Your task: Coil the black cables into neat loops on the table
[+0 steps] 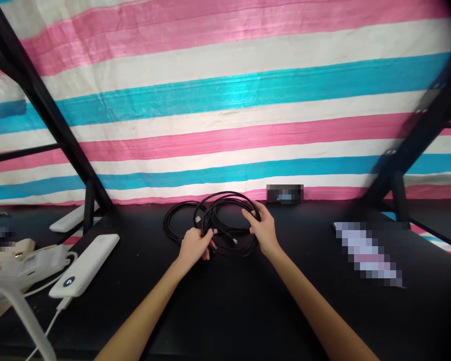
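Both hands hold a loosely coiled black cable [228,193] over a black tabletop [225,311]. My left hand [196,244] is closed on the coil's left side, near its lower edge. My right hand [263,228] grips the loops on the right, with thumb and fingers around them. Small pale connector ends show between the hands, one of them a light plug [235,241] low in the coil. Left of my left hand, a further ring of black cable [167,225] lies on the table; whether it joins the held coil I cannot tell.
On the left lie a white power bank [88,263] with a cable plugged in, another white slab [69,218] and a white adapter [41,265]. A blurred-out flat item [368,255] is at right, a small dark box [284,193] behind. Black metal struts [56,118] frame a striped sheet [225,80].
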The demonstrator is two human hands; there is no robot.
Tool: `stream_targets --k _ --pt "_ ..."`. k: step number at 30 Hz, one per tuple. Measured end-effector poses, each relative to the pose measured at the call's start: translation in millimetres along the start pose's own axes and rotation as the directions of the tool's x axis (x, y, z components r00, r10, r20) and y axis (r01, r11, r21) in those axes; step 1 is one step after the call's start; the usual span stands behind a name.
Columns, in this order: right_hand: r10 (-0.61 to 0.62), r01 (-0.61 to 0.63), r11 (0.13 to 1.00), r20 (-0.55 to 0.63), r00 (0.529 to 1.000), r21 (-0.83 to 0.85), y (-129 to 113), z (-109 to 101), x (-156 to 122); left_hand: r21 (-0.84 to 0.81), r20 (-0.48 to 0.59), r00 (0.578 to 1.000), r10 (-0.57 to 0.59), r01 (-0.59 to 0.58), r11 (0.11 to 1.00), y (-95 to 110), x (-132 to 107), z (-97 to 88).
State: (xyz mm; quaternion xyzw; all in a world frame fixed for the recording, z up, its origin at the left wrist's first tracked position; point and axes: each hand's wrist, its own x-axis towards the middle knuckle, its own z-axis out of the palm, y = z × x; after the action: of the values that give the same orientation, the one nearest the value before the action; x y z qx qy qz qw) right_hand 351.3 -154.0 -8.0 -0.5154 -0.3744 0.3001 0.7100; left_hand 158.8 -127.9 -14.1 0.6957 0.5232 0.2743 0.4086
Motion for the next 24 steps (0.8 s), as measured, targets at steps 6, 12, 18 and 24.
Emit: stream_targets --k 6,12,18,24 --pt "-0.069 0.072 0.995 0.053 0.996 -0.07 -2 0 -4 0.341 -0.246 0.968 0.052 0.036 0.939 13 -7 -12.9" --pt "-0.19 0.204 0.97 0.111 0.975 -0.128 1 1 -8 0.502 -0.308 0.951 -0.003 0.166 0.849 15 -4 -19.8" --pt "-0.21 0.226 0.966 0.123 0.97 -0.127 -1 2 -10 0.413 -0.346 0.938 0.033 0.121 0.903 7 0 -16.3" --pt "-0.138 0.148 0.987 0.155 0.978 -0.057 -5 5 -14 0.271 -0.284 0.935 0.211 -0.133 0.953 -2 2 -6.3"
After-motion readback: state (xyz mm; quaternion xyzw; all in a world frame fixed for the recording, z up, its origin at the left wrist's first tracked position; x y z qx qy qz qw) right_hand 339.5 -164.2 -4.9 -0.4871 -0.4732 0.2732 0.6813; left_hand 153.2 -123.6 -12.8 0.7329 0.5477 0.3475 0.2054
